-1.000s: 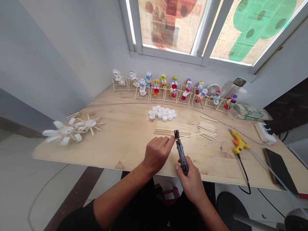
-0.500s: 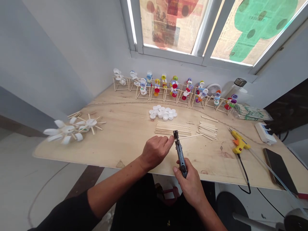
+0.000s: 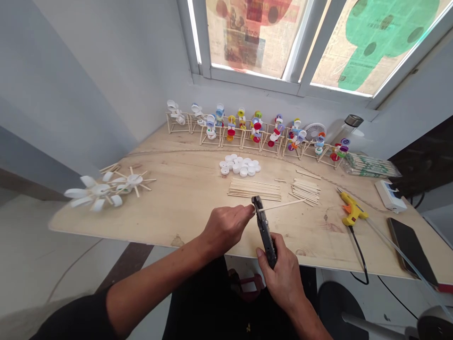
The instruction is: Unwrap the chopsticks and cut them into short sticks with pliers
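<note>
My right hand (image 3: 281, 271) is closed around the handles of dark pliers (image 3: 264, 231), whose head points away from me above the table. Across the jaws lies a thin wooden stick (image 3: 283, 206), its long part reaching right toward a stack of short sticks (image 3: 306, 191). The fingers of my left hand (image 3: 226, 226) pinch the stick's near end, right beside the jaws. Just beyond my hands is a bundle of longer sticks (image 3: 254, 189). Behind it sits a heap of white bottle caps (image 3: 239, 165).
Colourful cap wheels on stick frames (image 3: 256, 132) line the wall. At left lie white paddle wheels (image 3: 101, 191). To the right are a yellow glue gun (image 3: 352, 210), a power strip (image 3: 390, 196), a phone (image 3: 412, 250) and bagged sticks (image 3: 371, 165). A bottle (image 3: 348, 127) stands behind.
The pliers have turned slightly, and their head has shifted a little left and nearer to me. The stick and my left hand have moved with it. The things on the table stay put.
</note>
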Available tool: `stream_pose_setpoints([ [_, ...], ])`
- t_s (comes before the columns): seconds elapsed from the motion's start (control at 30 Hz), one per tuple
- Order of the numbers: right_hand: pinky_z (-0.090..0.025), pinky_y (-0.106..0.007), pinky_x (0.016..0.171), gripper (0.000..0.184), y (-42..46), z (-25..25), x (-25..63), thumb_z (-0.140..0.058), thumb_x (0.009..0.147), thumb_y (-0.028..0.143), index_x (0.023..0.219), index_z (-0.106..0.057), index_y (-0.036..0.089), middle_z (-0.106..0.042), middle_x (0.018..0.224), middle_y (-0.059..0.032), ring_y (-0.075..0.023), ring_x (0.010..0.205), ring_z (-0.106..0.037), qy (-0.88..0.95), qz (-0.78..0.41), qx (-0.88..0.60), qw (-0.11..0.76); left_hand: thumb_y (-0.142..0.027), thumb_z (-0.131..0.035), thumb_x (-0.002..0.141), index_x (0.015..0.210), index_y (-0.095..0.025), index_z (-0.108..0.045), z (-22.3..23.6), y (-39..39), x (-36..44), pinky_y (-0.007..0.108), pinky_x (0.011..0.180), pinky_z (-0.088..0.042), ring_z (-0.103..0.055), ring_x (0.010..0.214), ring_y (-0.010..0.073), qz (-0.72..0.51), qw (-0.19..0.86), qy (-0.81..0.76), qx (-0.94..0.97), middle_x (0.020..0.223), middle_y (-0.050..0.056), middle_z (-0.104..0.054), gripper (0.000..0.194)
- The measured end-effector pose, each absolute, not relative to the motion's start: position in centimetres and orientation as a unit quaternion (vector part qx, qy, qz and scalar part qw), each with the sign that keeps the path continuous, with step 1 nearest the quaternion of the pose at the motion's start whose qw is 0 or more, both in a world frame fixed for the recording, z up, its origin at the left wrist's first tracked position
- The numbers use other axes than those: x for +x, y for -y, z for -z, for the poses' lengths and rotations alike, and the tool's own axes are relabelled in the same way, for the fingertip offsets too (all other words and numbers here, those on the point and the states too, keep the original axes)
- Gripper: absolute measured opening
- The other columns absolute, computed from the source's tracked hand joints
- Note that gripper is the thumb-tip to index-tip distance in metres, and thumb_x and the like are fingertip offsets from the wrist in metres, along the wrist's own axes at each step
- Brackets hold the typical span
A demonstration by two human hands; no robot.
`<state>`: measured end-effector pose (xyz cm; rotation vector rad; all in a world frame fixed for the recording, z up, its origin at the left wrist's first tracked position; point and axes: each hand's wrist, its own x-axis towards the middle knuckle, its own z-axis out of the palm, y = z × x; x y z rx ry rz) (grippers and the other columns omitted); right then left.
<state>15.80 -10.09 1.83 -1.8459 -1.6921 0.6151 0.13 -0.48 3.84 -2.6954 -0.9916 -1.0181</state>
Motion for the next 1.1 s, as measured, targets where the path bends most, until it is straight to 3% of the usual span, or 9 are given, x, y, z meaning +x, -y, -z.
stream_pose_setpoints([
  [0.17, -0.041, -0.026, 0.057, 0.021, 10.06, -2.10, 15.77, -0.047, 0.082, 0.037, 0.094, -0.051, 0.020, -0.060, 0.069, -0.0005, -0.0178, 0.061, -0.056, 0.621, -0.268, -0.676, 0.292, -0.021, -0.036, 0.092, 0.088, -0.016, -0.055, -4.16, 0.66, 0.02, 0.019, 0.050, -0.038, -0.056, 0.054, 0.0096, 0.330, -0.014, 0.334, -0.883, 0.064, -0.001, -0.062, 0.020],
  [0.43, -0.041, -0.025, 0.053, 0.024, 9.94, -1.99, 15.42, -0.049, 0.080, 0.037, 0.094, -0.054, 0.017, -0.056, 0.068, 0.0015, -0.0139, 0.055, -0.051, 0.544, -0.418, -0.651, 0.326, -0.010, -0.038, 0.088, 0.085, -0.015, -0.058, -4.02, 0.62, -0.04, 0.024, 0.047, -0.031, -0.045, 0.046, 0.0107, 0.308, 0.165, 0.337, -0.874, 0.056, -0.002, -0.052, 0.022],
  [0.63, -0.041, -0.026, 0.057, 0.024, 10.10, -1.85, 15.19, -0.050, 0.080, 0.036, 0.094, -0.055, 0.017, -0.054, 0.066, 0.0018, -0.0145, 0.058, -0.050, 0.549, -0.402, -0.658, 0.324, -0.008, -0.036, 0.088, 0.089, -0.013, -0.058, -3.97, 0.53, -0.09, 0.025, 0.044, -0.029, -0.042, 0.044, 0.0102, 0.306, 0.198, 0.327, -0.872, 0.053, -0.003, -0.048, 0.022],
  [0.83, -0.042, -0.027, 0.060, 0.023, 10.33, -2.04, 15.27, -0.048, 0.082, 0.037, 0.094, -0.054, 0.018, -0.060, 0.070, -0.0004, -0.0169, 0.063, -0.056, 0.571, -0.370, -0.665, 0.307, -0.008, -0.034, 0.086, 0.080, -0.016, -0.058, -3.88, 0.80, -0.21, 0.022, 0.044, -0.033, -0.046, 0.045, 0.0103, 0.311, 0.074, 0.349, -0.881, 0.054, -0.002, -0.052, 0.026],
  [1.1, -0.041, -0.025, 0.058, 0.019, 10.40, -2.32, 15.27, -0.047, 0.083, 0.035, 0.094, -0.050, 0.020, -0.060, 0.069, 0.0010, -0.0164, 0.061, -0.057, 0.606, -0.313, -0.670, 0.293, -0.015, -0.039, 0.086, 0.090, -0.017, -0.057, -4.86, 1.05, -0.82, 0.020, 0.059, -0.045, -0.062, 0.065, 0.0120, 0.348, -0.182, 0.339, -0.855, 0.074, 0.002, -0.066, 0.019],
])
